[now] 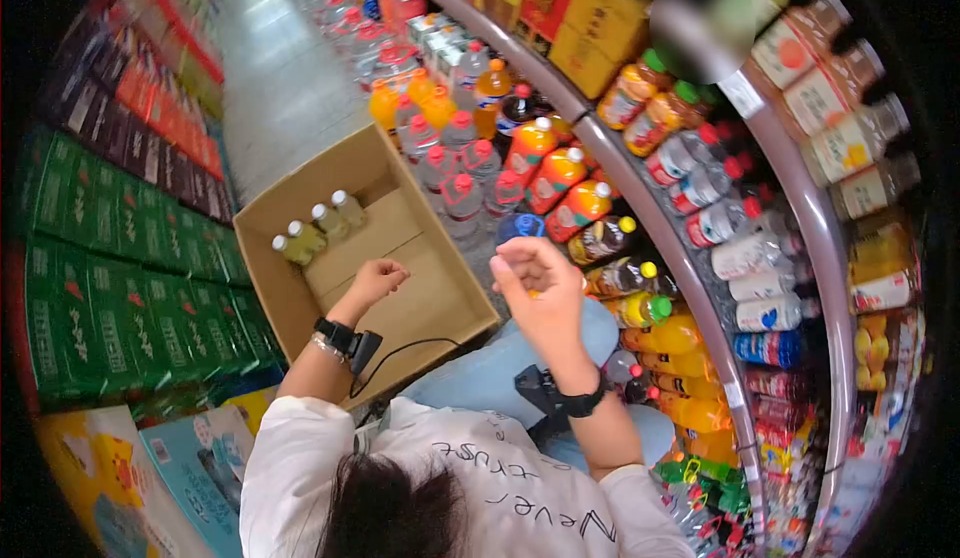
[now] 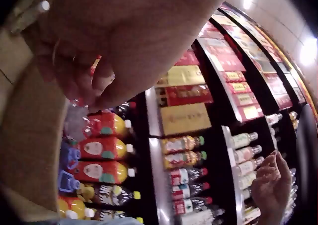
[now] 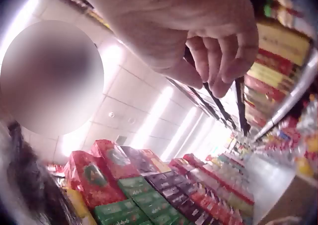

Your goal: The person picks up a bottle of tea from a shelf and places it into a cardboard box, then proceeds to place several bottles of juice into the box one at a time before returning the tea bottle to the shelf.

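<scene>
My left hand hovers over an open cardboard box, its fingers loosely curled around nothing. Four-sided and mostly bare inside, the box holds several small bottles with white caps and pale yellow-green contents, lined up near its far left side. To the right of the box my right hand is raised in front of the drink shelves, fingers relaxed and bent, with nothing in it. The right wrist view shows this same hand from the palm side, also without an object.
Shelves of bottled drinks curve along the right. Clear bottles with pink caps and orange juice bottles stand close by the box. Stacked green cartons line the left. Grey aisle floor runs ahead.
</scene>
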Tool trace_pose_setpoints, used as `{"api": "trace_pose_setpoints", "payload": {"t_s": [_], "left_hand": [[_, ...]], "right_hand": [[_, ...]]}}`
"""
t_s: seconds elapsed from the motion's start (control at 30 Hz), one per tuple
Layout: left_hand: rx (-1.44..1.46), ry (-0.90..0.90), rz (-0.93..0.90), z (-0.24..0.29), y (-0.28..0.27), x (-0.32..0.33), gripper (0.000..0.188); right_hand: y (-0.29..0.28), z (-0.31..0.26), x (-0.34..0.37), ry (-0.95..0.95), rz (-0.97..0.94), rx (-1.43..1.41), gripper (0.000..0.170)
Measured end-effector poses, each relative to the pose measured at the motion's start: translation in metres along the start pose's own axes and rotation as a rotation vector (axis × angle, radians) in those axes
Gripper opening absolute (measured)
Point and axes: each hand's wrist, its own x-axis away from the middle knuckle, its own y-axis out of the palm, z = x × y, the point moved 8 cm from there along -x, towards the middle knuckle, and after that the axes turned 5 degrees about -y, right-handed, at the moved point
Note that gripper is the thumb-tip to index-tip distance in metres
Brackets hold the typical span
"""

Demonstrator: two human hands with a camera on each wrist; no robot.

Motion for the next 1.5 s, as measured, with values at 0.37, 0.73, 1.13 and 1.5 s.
{"api": "trace_pose_setpoints", "payload": {"t_s": [0.37,0.73,1.13,1.5], "left_hand": [[-0.366,0.261,0.638,-0.059,-0.129,-0.138,0.031],[-1.032,-0.125,0.538,-0.112,-0.181,-0.270,0.047],[-0.883,0.064,0.535,-0.136,-0.149,-0.234,0.055],[-0.470,0.506,0.638,-0.036,-0.113,-0.058,0.038]], "right_hand": [[0.094,0.082,-0.020,-0.225,0.030,0.494,0.018],[0.087,0.131,-0.015,-0.191,-0.005,0.687,0.015],[0.095,0.147,-0.013,-0.066,-0.081,0.627,0.015],[0.097,0.129,0.006,-0.106,-0.148,0.508,0.019]]}}
